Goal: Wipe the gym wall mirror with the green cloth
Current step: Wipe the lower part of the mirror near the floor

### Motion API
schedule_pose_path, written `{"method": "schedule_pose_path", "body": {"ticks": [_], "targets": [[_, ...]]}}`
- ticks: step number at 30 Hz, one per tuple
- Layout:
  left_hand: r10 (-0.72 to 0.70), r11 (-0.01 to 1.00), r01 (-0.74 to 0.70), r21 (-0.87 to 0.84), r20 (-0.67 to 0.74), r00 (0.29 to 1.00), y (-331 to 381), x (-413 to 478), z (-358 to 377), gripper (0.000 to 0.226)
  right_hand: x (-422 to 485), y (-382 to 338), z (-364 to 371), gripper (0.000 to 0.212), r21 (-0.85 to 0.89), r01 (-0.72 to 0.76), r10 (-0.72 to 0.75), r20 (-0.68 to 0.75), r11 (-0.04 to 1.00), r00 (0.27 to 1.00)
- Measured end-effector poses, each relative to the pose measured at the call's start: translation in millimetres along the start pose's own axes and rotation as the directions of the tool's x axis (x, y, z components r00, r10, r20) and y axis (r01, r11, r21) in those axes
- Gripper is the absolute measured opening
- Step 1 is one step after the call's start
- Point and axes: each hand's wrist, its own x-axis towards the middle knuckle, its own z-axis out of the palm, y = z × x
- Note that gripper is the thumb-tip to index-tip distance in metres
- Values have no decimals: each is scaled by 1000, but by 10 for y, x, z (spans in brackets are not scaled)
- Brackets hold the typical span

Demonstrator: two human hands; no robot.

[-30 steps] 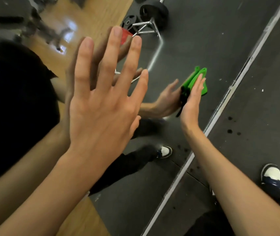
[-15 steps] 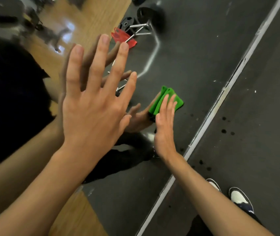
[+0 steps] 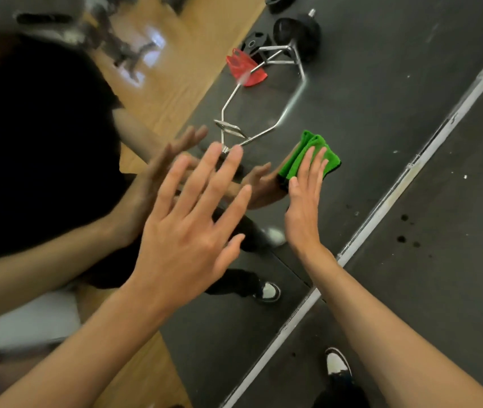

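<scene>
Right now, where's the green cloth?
In the head view it sits right of centre: the green cloth lies flat against the mirror, under the straight fingers of the right hand, with the open left hand to its left.

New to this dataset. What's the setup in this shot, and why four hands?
No robot here: one camera worn on a person's head looks down at their own hands. The surface is a wall mirror, so the second pair of hands is a reflection. The right hand presses a green cloth flat against the glass with straight fingers. The left hand is open and spread, holding nothing. The bar and weight plates are reflections too. Right of the mirror's edge strip lie the real floor and a shoe.
</scene>
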Motion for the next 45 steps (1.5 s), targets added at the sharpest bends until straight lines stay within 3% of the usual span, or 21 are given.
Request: {"method": "schedule_pose_path", "body": {"ticks": [7,11,16,21,26,29,34,36,37,39,41,45], "targets": [[-46,993,42,109,38,998,-107,-646,58,64,-148,-22,180,69,-21,-38,37,-43,999,998],[-31,987,15,162,99,995,-103,-817,26,86,-345,40,357,78,-4,-56,55,-127,998,990],[14,896,-104,432,207,978,-150,-1027,126,103,-429,89,513,72,26,-66,69,-179,998,981],[8,892,-92,442,187,982,-148,-1037,181,99,-1479,209,1039,65,-55,-39,32,-110,998,993],[0,901,-89,425,203,979,-151,-1026,171,100,-2838,441,1630,73,-133,-135,134,-14,982,991],[1,897,-98,432,219,976,-144,-1016,177,98,-2449,420,1512,70,-110,-161,158,-40,981,987],[15,888,-107,447,204,979,-167,-1026,204,95,-676,80,633,76,-59,-76,68,-128,995,989],[15,888,-114,446,218,976,-175,-1034,202,94,-258,-73,362,87,62,-110,117,-135,992,984],[15,886,-112,449,215,977,-178,-1043,206,94,-217,-122,364,81,76,-107,116,-133,991,984],[12,885,-107,453,209,978,-161,-1053,197,95,-501,-88,608,60,-38,-52,46,-156,998,987],[9,895,-97,435,200,980,-150,-1050,185,97,-1206,26,988,60,-122,13,-29,-133,992,991],[11,914,-90,396,198,980,-166,-1029,173,95,-2625,255,1372,58,-165,9,14,137,986,991]]}}
